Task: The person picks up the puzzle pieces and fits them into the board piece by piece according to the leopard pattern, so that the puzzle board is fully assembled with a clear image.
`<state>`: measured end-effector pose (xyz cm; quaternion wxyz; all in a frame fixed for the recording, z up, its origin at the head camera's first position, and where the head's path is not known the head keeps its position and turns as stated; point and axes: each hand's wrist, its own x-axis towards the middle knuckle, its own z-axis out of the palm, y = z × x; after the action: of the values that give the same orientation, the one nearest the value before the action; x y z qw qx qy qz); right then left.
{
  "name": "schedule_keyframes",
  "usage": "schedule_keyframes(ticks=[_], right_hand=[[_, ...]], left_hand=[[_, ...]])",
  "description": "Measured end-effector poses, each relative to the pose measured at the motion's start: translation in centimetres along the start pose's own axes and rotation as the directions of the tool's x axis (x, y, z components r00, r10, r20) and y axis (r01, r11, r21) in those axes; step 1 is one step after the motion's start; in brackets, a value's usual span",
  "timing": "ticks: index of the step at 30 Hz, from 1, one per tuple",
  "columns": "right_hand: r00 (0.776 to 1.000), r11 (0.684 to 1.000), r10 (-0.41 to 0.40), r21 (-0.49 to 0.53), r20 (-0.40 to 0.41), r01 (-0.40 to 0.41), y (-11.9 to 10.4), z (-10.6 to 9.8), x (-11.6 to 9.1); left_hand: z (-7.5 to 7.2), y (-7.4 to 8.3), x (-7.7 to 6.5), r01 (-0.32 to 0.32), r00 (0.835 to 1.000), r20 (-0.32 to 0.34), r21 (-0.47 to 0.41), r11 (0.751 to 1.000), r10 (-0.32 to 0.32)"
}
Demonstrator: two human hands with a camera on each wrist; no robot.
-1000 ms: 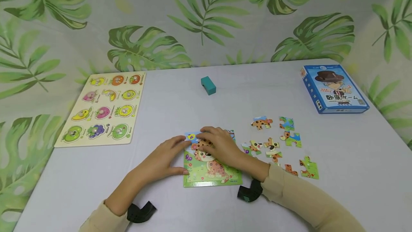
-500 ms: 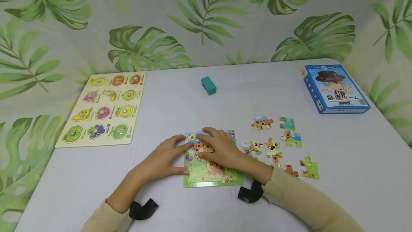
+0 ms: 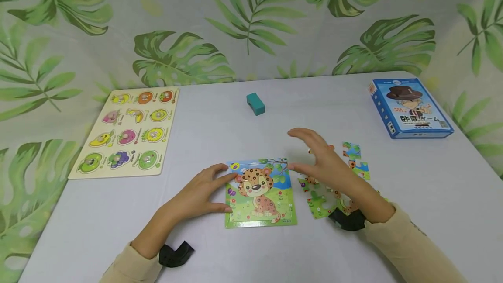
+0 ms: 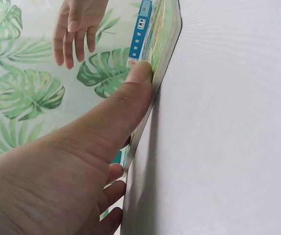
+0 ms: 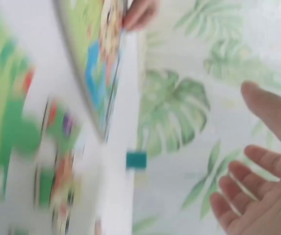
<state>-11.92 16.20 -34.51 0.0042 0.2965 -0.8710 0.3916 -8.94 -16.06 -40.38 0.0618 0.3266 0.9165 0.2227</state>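
In the head view my left hand rests at the left edge of a square leopard puzzle board. Its thumb touches the edge low down and the index finger lies over the upper left corner. The left wrist view shows the thumb against the board's rim. My right hand is spread, with nothing between thumb and fingers, above loose jigsaw pieces to the board's right. Several of these pieces are partly hidden under that hand and wrist. The leopard picture on the board is fully visible.
A wooden fruit peg board lies at the back left. Behind the puzzle sits a small teal block. A blue game box stands at the back right. Leaf-patterned cloth hangs behind the table.
My right hand has lifted off the leopard board and moved right, over the loose pieces, uncovering the picture. The left hand has stayed at the board's left edge.
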Motion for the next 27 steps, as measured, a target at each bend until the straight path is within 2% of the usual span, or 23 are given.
schedule_keyframes(ticks=[3, 8, 10, 15, 19, 27], right_hand=[[0.997, 1.0, -0.011, -0.011, -0.076, 0.011, 2.0, -1.5, -0.6], [0.986, 0.998, 0.063, 0.003, -0.152, -0.063, 5.2, -2.9, -1.6], [0.981, 0.995, 0.101, 0.013, -0.165, -0.1, 4.9, -3.2, -1.8], [0.972, 0.983, 0.178, 0.063, -0.152, -0.17, 5.2, -3.6, -2.1], [0.968, 0.977, 0.209, 0.07, -0.141, -0.201, 8.3, -3.2, -2.6], [0.959, 0.962, 0.27, 0.064, -0.089, -0.265, 10.0, -2.6, -3.0]], left_hand=[[0.0, -0.1, 0.0, -0.002, 1.0, -0.003, -0.006, 1.0, 0.002], [0.1, -0.1, -0.1, -0.009, 1.0, -0.003, -0.011, 1.0, 0.008], [0.0, -0.1, -0.1, -0.007, 1.0, -0.001, -0.011, 1.0, 0.007], [0.0, 0.0, -0.1, 0.002, 1.0, 0.003, -0.016, 1.0, -0.002], [0.1, -0.2, -0.1, 0.001, 1.0, 0.003, -0.022, 1.0, -0.001], [0.3, -0.2, -0.1, 0.01, 1.0, 0.004, -0.05, 0.999, -0.01]])
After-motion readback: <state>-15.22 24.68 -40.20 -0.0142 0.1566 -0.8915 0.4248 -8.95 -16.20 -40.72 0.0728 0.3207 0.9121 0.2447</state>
